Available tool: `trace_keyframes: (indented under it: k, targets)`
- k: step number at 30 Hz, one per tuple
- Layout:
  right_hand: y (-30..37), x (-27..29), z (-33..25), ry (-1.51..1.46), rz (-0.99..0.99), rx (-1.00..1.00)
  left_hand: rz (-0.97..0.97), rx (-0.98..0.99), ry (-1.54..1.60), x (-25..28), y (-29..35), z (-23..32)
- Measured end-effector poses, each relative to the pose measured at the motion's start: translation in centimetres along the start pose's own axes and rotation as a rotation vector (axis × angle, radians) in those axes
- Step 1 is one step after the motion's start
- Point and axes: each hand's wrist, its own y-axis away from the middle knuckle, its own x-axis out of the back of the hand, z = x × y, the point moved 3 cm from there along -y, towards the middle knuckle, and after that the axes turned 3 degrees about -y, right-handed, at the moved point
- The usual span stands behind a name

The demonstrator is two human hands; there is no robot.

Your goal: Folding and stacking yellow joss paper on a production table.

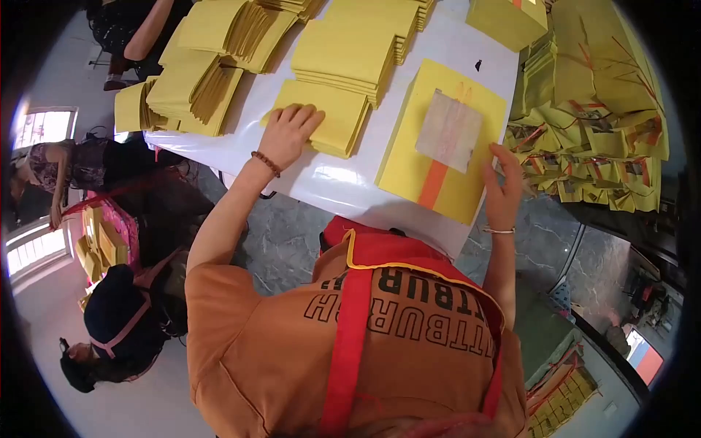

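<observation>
My left hand rests on the near left part of a stack of folded yellow paper, its fingers slightly bent and apart on the top. No thumb shows clearly there. To the right lies a yellow block-shaped bundle with an orange strip down its near half. A square, pinkish-brown streaked piece lies over the strip. Beside the bundle's right edge is my right hand, thumb and fingers apart, with nothing visible in it. Whether its fingertips touch the bundle I cannot tell.
More yellow paper stacks cover the white table's far left and middle. Another yellow block sits at the far right. Tied yellow bundles are piled right of the table. Other people are at the left.
</observation>
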Motion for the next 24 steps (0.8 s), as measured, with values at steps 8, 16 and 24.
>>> trace_keyframes:
  k: [8, 16, 24]
  targets:
    - [-0.1, -1.2, 0.4, 0.139, 0.080, 0.093, 0.068, 0.145, 0.094, 0.2, 0.8, 1.6]
    - [0.5, 0.0, 0.6, 0.153, 0.136, 0.142, 0.015, 0.086, 0.064, 3.0, -0.2, 1.3]
    - [1.5, 1.1, 2.5, 0.072, 0.207, 0.082, 0.079, 0.061, 0.048, 7.6, -0.8, 2.9]
